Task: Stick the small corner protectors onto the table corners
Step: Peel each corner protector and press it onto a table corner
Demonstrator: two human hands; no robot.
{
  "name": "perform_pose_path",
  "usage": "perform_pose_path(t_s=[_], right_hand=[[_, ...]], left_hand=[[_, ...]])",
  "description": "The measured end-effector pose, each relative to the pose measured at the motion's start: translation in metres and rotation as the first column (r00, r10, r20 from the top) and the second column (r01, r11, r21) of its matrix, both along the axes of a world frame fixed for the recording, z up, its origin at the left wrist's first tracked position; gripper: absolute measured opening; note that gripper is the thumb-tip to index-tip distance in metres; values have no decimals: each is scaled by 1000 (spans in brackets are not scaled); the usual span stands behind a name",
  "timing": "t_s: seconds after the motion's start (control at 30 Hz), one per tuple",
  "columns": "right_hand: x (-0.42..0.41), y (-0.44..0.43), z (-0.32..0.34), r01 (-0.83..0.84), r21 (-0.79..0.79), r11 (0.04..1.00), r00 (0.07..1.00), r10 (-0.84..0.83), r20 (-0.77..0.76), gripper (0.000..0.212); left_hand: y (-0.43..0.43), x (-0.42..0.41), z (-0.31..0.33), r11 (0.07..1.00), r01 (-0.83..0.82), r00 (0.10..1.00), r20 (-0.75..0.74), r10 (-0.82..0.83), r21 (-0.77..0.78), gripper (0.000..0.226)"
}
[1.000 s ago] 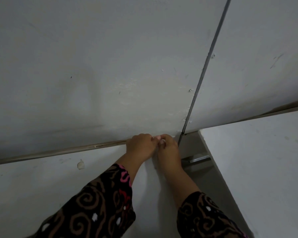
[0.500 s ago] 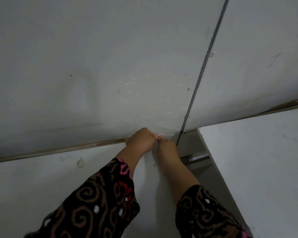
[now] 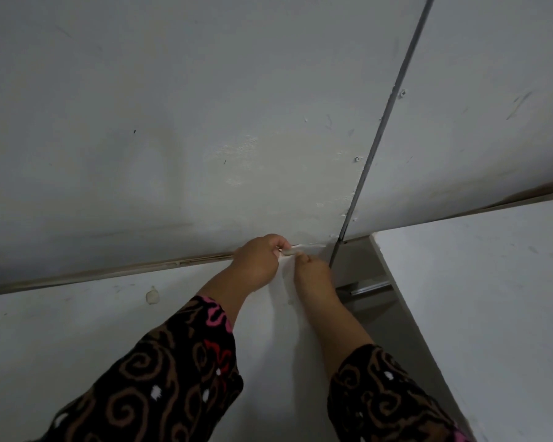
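At the far corner of the surface (image 3: pixel 77 346), the left hand (image 3: pixel 257 264) pinches a small corner protector (image 3: pixel 288 251). The right hand (image 3: pixel 313 277) is just beside it, but I cannot tell its grip.

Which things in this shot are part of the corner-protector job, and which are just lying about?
In the job: left hand pinching small pale corner protector; right hand beside it; white table.
Lying about: pale blob on the table; second table; metal bar in the gap; wall strip.
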State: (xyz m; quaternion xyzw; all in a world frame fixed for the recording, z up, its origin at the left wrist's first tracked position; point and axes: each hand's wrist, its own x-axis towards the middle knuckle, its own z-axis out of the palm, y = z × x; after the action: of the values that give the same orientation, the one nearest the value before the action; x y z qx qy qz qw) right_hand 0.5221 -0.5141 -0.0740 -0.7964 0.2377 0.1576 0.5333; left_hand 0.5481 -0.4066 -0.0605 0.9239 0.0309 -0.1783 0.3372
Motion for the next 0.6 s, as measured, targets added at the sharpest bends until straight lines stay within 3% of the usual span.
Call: perform_pose_path(t_s=[0.2,0.37,0.5,0.6], right_hand=[[6,2,-4,-26,-58,998,999,24,-47,57],[7,2,-3,19,-27,999,999,-20,-36,49],[3,1,-2,75,75,994,997,-77,22,41],[-3,2,0,45,15,999,995,-46,94,40]], left_hand=[[-2,-1,13,999,27,999,-27,-26,24,41],[-2,-3,5,999,-39,999,13,40,-24,45],[0,-3,5,991,-95,995,0,95,-92,28],[2,-2,5,988,-77,997,-20,75,-137,16]])
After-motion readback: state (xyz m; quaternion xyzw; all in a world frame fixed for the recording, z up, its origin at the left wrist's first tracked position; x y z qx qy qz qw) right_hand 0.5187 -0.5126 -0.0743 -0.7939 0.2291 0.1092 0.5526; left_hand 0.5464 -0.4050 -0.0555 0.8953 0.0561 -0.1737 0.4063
